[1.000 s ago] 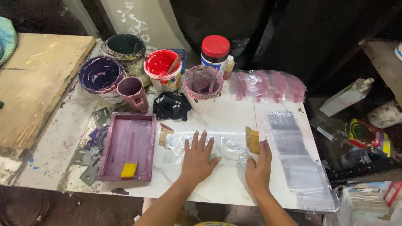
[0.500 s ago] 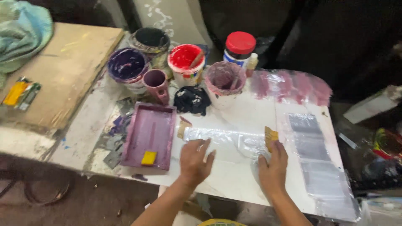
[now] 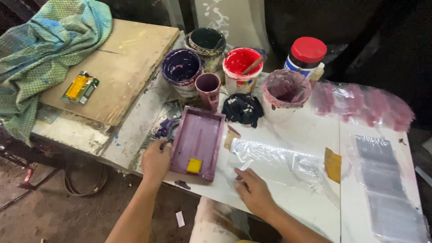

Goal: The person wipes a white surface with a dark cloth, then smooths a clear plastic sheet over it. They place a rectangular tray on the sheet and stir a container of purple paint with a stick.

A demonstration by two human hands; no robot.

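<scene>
left hand (image 3: 156, 160) at tray (image 3: 198, 135) edge (purple)

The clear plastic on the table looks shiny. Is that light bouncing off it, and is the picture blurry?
Head view: yes, light glints white off the creased clear plastic sheet beside the right hand; the table is brightly lit, the background behind the pots dark; edges look fairly sharp, slightly soft at the left hand.

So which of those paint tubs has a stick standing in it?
The red-paint tub, in the middle of the back row. A wooden stick leans out of it; the purple tub and dark tub show none.
</scene>
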